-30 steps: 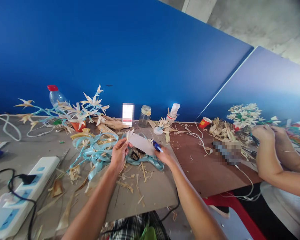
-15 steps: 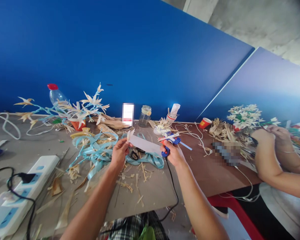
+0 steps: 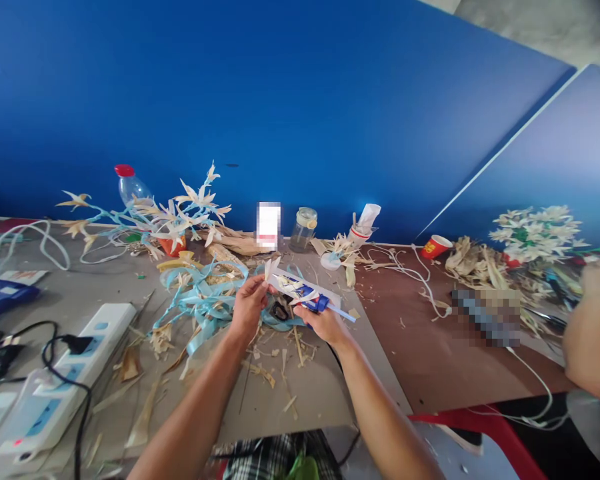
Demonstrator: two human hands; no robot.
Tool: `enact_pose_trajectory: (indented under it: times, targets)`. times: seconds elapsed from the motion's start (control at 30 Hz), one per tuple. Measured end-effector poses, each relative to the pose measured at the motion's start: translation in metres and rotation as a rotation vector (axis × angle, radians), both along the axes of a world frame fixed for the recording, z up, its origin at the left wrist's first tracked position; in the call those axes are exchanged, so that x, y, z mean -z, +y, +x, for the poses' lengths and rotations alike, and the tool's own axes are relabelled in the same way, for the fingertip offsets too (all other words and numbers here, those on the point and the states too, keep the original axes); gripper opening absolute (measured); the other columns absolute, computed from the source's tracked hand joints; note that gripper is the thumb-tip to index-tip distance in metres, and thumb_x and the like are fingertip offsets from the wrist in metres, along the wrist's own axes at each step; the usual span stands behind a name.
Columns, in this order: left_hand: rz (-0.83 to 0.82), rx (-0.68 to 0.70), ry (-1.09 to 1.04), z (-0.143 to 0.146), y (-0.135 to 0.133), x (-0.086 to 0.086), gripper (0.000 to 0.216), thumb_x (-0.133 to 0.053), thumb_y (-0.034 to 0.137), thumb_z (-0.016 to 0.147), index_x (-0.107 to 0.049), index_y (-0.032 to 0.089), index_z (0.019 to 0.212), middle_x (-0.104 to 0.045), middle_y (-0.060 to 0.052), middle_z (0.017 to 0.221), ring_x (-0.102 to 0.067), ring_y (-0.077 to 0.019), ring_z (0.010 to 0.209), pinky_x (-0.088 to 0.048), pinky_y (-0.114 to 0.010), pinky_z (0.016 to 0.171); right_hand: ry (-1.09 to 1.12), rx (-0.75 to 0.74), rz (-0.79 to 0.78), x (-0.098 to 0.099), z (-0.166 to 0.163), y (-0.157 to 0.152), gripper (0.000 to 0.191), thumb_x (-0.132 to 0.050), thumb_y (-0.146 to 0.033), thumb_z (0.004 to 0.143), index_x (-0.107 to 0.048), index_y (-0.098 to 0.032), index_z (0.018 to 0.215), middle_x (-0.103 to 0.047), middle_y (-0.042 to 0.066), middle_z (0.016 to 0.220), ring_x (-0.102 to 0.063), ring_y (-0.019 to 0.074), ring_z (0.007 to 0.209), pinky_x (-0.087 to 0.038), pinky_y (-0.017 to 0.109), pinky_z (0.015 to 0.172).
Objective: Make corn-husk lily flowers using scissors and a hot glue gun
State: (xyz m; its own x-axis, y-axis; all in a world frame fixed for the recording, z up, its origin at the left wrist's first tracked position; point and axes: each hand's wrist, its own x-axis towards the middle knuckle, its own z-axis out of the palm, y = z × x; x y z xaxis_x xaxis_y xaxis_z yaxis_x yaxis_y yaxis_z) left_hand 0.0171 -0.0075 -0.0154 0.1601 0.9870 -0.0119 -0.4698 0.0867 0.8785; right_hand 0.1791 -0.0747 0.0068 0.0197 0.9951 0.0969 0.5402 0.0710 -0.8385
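Observation:
My left hand (image 3: 249, 305) pinches a small pale husk flower with a white paper strip (image 3: 300, 289) running right from it, held above the table. My right hand (image 3: 325, 323) is closed around a blue glue gun (image 3: 314, 301), whose nozzle points left onto the strip. The gun's black cord drops down behind my right wrist. Light blue ribbon (image 3: 203, 300) lies tangled under and left of my hands. Black scissors lie partly hidden beneath the strip.
A white power strip (image 3: 55, 393) with black plugs sits at the near left. A branch of husk flowers (image 3: 180, 210), a red-capped bottle (image 3: 129, 187), a glass jar (image 3: 303, 229) and a red cup (image 3: 434, 246) line the back. Another person's arm (image 3: 593, 340) is at the right.
My right hand has swung the glue gun left and down onto the strip. The view has shifted to the right and the other person's arm has moved toward the right edge.

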Motion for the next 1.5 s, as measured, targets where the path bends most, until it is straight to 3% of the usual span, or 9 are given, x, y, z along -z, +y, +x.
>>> enact_pose_trajectory:
  times: [0.13, 0.33, 0.57, 0.93, 1.5]
  targets:
    - [0.014, 0.007, 0.016, 0.001, 0.0, 0.003, 0.031, -0.068, 0.034, 0.068, -0.062, 0.014, 0.091, -0.06, 0.0, 0.063, -0.032, -0.0025, 0.041, -0.02, -0.018, 0.04, -0.002, -0.022, 0.039, 0.008, 0.003, 0.002, 0.026, -0.052, -0.038, 0.082, -0.063, -0.022, 0.099, -0.068, 0.004, 0.104, -0.061, 0.0188, 0.098, -0.046, 0.031, 0.09]
    - [-0.001, -0.002, 0.042, 0.004, -0.001, 0.003, 0.033, -0.07, 0.034, 0.066, -0.063, 0.014, 0.091, -0.061, -0.001, 0.062, -0.036, -0.0037, 0.043, -0.022, -0.018, 0.041, -0.005, -0.035, 0.037, 0.012, 0.007, 0.003, 0.029, -0.051, -0.04, 0.083, -0.062, -0.02, 0.102, -0.067, 0.006, 0.108, -0.059, 0.0204, 0.105, -0.044, 0.032, 0.094]
    - [0.001, 0.02, 0.032, 0.004, -0.001, 0.002, 0.034, -0.07, 0.034, 0.067, -0.063, 0.014, 0.093, -0.062, -0.001, 0.063, -0.034, -0.0027, 0.041, -0.021, -0.018, 0.04, 0.006, -0.031, 0.009, 0.016, 0.007, 0.003, 0.026, -0.052, -0.041, 0.083, -0.064, -0.019, 0.092, -0.069, 0.006, 0.098, -0.062, 0.0199, 0.095, -0.046, 0.031, 0.09]
    - [-0.004, 0.023, 0.017, 0.004, 0.0, 0.006, 0.03, -0.069, 0.032, 0.069, -0.064, 0.014, 0.093, -0.06, 0.001, 0.063, -0.033, -0.0015, 0.042, -0.022, -0.017, 0.04, -0.013, -0.033, 0.124, 0.02, 0.007, 0.002, 0.024, -0.056, -0.041, 0.081, -0.066, -0.022, 0.091, -0.07, 0.006, 0.091, -0.064, 0.0218, 0.087, -0.051, 0.035, 0.083]
    - [-0.004, 0.056, -0.021, 0.003, -0.002, 0.004, 0.028, -0.068, 0.03, 0.07, -0.065, 0.013, 0.093, -0.06, -0.001, 0.065, -0.032, -0.0015, 0.043, -0.022, -0.017, 0.041, -0.017, -0.045, 0.107, 0.023, 0.01, 0.003, 0.028, -0.055, -0.041, 0.082, -0.064, -0.021, 0.099, -0.07, 0.006, 0.099, -0.064, 0.0213, 0.091, -0.051, 0.034, 0.085]
